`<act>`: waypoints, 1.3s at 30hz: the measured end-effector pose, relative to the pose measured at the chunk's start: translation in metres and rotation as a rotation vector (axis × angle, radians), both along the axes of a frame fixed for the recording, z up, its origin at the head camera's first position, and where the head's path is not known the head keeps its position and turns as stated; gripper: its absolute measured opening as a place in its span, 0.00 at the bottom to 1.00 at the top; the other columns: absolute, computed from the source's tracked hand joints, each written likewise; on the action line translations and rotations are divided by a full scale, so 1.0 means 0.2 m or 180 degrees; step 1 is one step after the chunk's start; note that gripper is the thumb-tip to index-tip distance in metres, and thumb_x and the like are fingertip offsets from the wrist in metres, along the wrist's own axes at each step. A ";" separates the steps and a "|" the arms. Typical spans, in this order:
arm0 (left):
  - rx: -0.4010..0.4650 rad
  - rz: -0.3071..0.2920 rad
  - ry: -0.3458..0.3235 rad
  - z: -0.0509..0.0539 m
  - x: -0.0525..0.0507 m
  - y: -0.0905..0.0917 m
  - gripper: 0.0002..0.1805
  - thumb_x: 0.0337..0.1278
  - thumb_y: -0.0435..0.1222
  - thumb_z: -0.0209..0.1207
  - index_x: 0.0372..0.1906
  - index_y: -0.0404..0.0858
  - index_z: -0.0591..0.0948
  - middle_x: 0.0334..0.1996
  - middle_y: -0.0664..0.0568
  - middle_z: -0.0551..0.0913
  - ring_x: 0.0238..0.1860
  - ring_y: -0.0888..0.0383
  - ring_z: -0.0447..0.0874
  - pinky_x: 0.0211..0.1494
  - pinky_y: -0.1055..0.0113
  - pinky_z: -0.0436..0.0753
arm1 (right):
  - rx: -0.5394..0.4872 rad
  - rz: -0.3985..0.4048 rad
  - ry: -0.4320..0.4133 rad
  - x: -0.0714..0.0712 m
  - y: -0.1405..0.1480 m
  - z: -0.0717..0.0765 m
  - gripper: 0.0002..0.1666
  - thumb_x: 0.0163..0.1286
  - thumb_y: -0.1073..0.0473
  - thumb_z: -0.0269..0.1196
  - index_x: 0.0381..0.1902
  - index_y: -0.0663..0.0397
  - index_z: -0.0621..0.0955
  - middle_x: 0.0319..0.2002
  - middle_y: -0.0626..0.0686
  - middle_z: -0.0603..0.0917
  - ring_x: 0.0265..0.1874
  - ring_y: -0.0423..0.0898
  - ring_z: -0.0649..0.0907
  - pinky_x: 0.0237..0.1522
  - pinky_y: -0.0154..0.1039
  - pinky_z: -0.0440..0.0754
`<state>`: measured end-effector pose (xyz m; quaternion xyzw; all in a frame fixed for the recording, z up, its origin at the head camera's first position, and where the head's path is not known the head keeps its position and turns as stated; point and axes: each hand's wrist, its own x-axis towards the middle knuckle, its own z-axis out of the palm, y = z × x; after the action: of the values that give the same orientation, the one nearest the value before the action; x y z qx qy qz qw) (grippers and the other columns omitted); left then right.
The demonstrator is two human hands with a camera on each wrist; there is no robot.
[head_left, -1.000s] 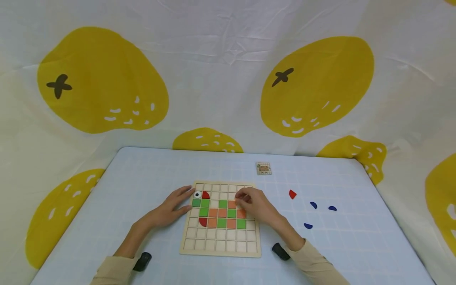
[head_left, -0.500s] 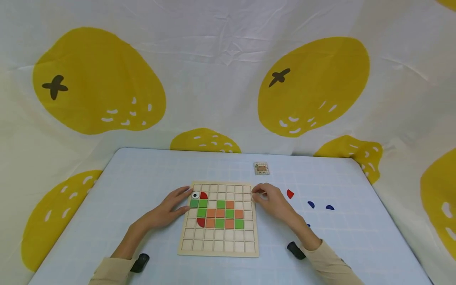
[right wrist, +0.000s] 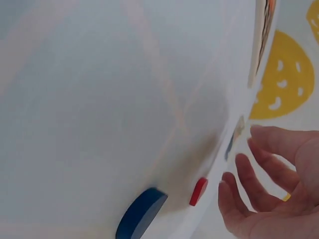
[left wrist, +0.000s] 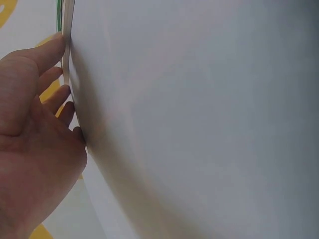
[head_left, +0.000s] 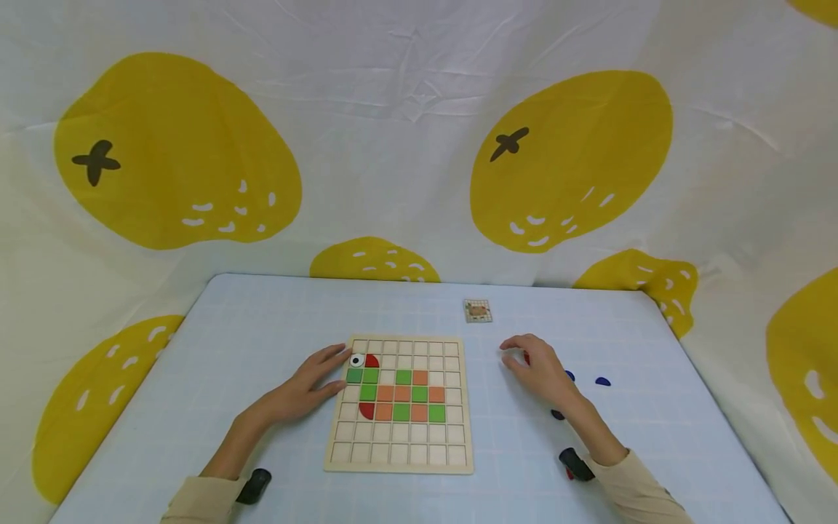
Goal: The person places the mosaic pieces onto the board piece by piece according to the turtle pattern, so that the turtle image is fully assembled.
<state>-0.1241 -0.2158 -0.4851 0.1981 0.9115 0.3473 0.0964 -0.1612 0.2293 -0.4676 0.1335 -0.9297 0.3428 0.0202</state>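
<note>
My left hand (head_left: 302, 386) rests at the left edge of a wooden grid board (head_left: 398, 434), its thumb and fingertips touching the rim. Flat tiles fill part of the grid: green squares (head_left: 369, 393), orange squares (head_left: 385, 394), two red quarter-rounds (head_left: 366, 411) and a white eye disc (head_left: 356, 360). Right of the board, my right hand (head_left: 540, 372) hovers over the table, fingers loosely bent and holding nothing. A red piece (right wrist: 199, 191) lies just by its fingers, mostly covered by the hand in the head view. Near the right forearm are blue half-rounds (head_left: 602, 381), two of them partly covered.
A small picture card (head_left: 478, 311) lies behind the board, toward the table's far edge. Dark wrist-worn cameras (head_left: 254, 486) sit by both sleeves. Behind the pale table (head_left: 275, 313) hangs a white cloth (head_left: 386, 145) with yellow fruit prints.
My right hand has left the board's upper right area and moved right, to above the red piece. The left hand has stayed at the board's edge.
</note>
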 end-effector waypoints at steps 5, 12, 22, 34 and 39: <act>0.0010 -0.0002 -0.0007 0.00 0.00 0.00 0.34 0.77 0.44 0.57 0.79 0.38 0.63 0.79 0.37 0.56 0.78 0.33 0.50 0.73 0.31 0.58 | 0.0137 -0.0049 -0.0030 0.00 0.08 0.00 0.15 0.70 0.69 0.66 0.54 0.64 0.84 0.54 0.64 0.83 0.54 0.62 0.78 0.62 0.62 0.76; 0.0012 0.0003 -0.0014 0.00 0.00 0.00 0.34 0.77 0.44 0.57 0.79 0.37 0.63 0.79 0.36 0.56 0.78 0.32 0.49 0.73 0.30 0.58 | 0.0166 -0.0112 -0.0139 0.01 0.14 -0.01 0.16 0.69 0.73 0.65 0.54 0.64 0.84 0.53 0.64 0.82 0.52 0.60 0.80 0.61 0.61 0.78; -0.0006 0.0030 -0.0045 0.00 0.00 0.00 0.34 0.77 0.45 0.57 0.80 0.39 0.63 0.80 0.37 0.55 0.79 0.33 0.49 0.74 0.31 0.58 | 0.0090 -0.0069 -0.0114 0.01 0.14 -0.01 0.16 0.67 0.76 0.66 0.52 0.64 0.84 0.49 0.62 0.84 0.47 0.57 0.80 0.57 0.58 0.82; 0.0010 0.0015 -0.0011 -0.01 0.00 0.00 0.34 0.77 0.45 0.57 0.80 0.39 0.63 0.79 0.37 0.55 0.78 0.33 0.49 0.73 0.30 0.58 | -0.0053 -0.0031 -0.0039 0.00 0.08 0.00 0.15 0.66 0.76 0.67 0.49 0.64 0.84 0.46 0.58 0.85 0.44 0.54 0.81 0.53 0.54 0.84; -0.0010 0.0026 -0.0027 -0.02 0.00 0.00 0.35 0.77 0.45 0.57 0.80 0.39 0.62 0.80 0.37 0.55 0.79 0.34 0.49 0.73 0.31 0.58 | -0.0011 -0.0028 -0.0046 0.00 0.02 0.02 0.15 0.67 0.76 0.66 0.51 0.64 0.85 0.47 0.60 0.85 0.45 0.54 0.82 0.53 0.53 0.85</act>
<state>-0.1247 -0.2155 -0.4884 0.1928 0.9125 0.3470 0.0991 -0.1619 0.2323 -0.4630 0.1268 -0.9298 0.3452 0.0153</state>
